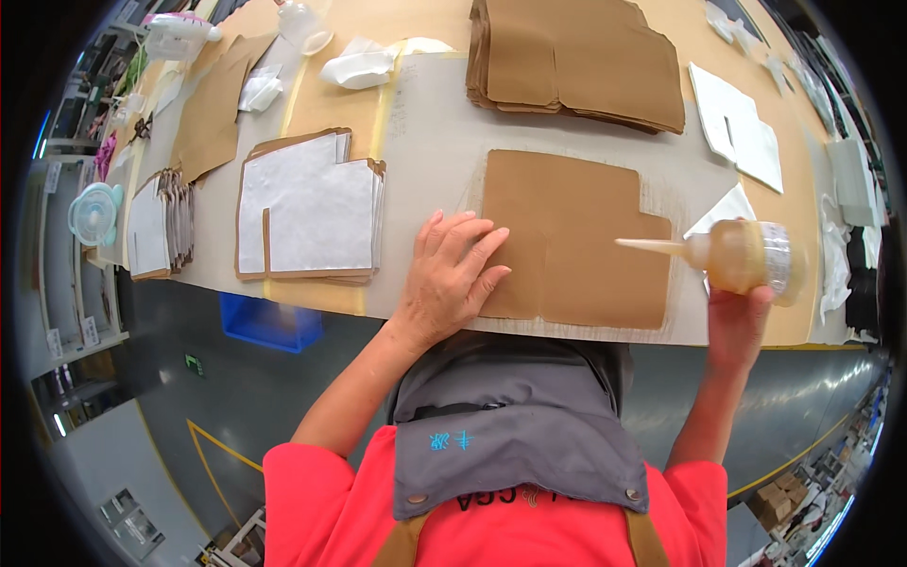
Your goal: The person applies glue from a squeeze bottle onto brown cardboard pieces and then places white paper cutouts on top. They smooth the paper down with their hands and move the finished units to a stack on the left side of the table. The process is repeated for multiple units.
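A flat brown piece (pixel 576 241), with a notch cut from its upper right corner, lies at the table's front edge before me. My left hand (pixel 458 260) rests on its left edge, fingers stretched out and slightly apart, holding nothing. My right hand (pixel 739 326) is closed around a glue bottle (pixel 742 255) with amber contents. The bottle is tipped on its side, and its long thin nozzle points left over the piece's right part. Whether the nozzle tip touches the piece I cannot tell. Part of the right hand is hidden behind the bottle.
A thick stack of brown pieces (pixel 576 61) lies at the far side. To the left are white-faced pieces with brown edges (pixel 316 208) and another stack (pixel 161 227). White pieces (pixel 737 128) lie at the right. A small teal fan (pixel 94 214) stands far left; a blue bin (pixel 269 321) is below the table.
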The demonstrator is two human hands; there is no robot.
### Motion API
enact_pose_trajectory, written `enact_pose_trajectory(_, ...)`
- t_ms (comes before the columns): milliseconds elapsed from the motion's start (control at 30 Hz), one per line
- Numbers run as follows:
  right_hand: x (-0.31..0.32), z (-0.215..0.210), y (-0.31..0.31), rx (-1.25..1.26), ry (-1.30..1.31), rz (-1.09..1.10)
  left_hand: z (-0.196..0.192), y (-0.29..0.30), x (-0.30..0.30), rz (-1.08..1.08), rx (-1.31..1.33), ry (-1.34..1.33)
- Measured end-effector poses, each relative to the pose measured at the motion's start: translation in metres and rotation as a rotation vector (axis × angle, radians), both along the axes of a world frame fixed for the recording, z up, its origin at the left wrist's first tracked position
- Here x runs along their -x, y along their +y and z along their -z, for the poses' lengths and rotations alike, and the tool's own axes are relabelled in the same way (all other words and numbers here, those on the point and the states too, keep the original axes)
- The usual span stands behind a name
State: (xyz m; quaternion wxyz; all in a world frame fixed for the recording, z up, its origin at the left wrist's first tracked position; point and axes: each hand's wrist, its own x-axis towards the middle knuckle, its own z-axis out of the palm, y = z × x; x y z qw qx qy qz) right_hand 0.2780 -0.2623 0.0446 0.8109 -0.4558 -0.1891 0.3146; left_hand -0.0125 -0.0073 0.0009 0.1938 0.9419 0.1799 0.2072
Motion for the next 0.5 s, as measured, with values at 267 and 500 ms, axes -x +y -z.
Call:
enact_pose_trajectory(267, 0.051, 0.014, 0.092, 0.219, -0.358, 0.095, 0.001, 0.000, 0.000, -0.039, 0.011, 0.001)
enact_pose_trajectory(500, 0.064, 0.032, 0.138, 0.153, -0.850, 0.015, 0.003, 0.000, 0.002, -0.061, 0.049, 0.005)
